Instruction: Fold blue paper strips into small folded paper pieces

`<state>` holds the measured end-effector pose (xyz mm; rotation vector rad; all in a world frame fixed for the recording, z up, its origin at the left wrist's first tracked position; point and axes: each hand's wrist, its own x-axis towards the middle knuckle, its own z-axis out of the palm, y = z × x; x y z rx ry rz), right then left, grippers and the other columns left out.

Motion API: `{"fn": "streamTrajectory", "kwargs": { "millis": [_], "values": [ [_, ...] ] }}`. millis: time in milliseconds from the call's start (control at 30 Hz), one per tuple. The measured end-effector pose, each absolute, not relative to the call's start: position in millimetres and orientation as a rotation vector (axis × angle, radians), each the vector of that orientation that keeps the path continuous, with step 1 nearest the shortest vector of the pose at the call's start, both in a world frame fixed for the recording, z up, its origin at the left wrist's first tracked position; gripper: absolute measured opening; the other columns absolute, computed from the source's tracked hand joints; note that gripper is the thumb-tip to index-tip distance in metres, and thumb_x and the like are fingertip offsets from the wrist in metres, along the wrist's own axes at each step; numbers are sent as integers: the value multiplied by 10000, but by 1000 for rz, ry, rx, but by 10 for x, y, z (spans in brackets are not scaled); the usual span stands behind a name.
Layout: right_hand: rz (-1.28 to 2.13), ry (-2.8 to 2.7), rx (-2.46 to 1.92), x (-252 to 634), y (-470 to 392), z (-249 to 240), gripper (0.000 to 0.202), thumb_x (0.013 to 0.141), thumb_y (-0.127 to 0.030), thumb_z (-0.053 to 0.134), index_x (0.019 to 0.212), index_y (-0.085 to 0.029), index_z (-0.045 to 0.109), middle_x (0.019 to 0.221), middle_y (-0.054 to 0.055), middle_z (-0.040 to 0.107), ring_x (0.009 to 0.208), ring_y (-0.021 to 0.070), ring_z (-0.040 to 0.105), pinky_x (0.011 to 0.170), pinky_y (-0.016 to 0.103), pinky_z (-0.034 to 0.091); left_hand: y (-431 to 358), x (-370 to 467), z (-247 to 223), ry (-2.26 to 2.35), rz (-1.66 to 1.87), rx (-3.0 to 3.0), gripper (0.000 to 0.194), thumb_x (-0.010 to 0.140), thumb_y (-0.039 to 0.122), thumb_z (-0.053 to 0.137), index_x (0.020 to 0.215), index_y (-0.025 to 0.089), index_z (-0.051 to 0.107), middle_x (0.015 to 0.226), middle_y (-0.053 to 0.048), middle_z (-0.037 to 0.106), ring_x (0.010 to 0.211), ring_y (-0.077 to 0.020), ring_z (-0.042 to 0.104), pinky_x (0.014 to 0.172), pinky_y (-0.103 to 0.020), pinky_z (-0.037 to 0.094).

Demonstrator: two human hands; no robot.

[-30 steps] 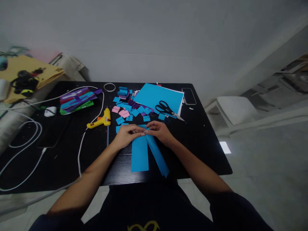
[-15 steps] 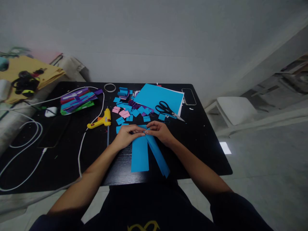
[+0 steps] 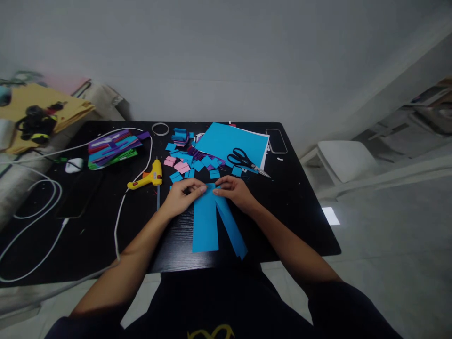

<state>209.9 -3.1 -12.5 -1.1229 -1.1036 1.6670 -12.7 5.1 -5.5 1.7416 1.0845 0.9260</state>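
A flat blue paper strip lies lengthwise on the dark table in front of me. My left hand is at its upper left edge, thumb and curled fingers closed on the paper. My right hand pinches the top of a second blue paper strip, which looks folded or layered and slants down to the right. The tops of both strips meet between my hands; whether they are joined I cannot tell. Beyond my fingers lie small blue folded paper pieces and pink ones.
Black-handled scissors rest on blue sheets. Left of my hands are a yellow glue gun, its white cable, a bundle of coloured strips and a dark phone. A tape ring and a clear phone case lie farther back.
My left hand has shifted slightly left, its fingertips parting from my right hand's and baring the top of the flat strip. The right hand stays almost still; the slanted strip's lower end moved slightly.
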Motion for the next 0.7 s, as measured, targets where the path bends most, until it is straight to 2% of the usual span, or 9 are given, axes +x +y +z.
{"fn": "streamTrajectory", "kwargs": {
  "millis": [100,233,367,700],
  "values": [
    [1661,-1111,-1125,2092,-34,-131,436,594,-369,950,912,-186,713,666,-55,662,593,108,586,620,253,451,28,-89,-49,1067,846,1759,333,942,468,656,827,163,719,653,-4,667,584,-126,577,564,-233,449],
    [1626,-1165,-1133,2079,-35,-160,422,609,-380,936,907,-185,711,625,-69,621,561,97,533,593,250,400,2,-22,-64,1038,779,1808,306,955,438,613,815,173,675,646,22,617,575,-115,526,546,-225,402],
    [1629,-1176,-1148,2075,-34,-176,439,592,-374,943,913,-182,712,602,-76,607,543,89,503,583,245,373,11,-25,-97,1044,780,1861,286,948,412,603,803,172,665,670,20,607,599,-117,522,555,-226,395],
    [1628,-1171,-1221,2095,-28,-134,568,543,-353,972,1034,-171,753,628,-52,685,553,100,531,568,240,391,48,-49,-133,1037,796,1905,227,917,361,620,798,175,671,678,22,602,623,-120,524,578,-227,406]
  ]
}}
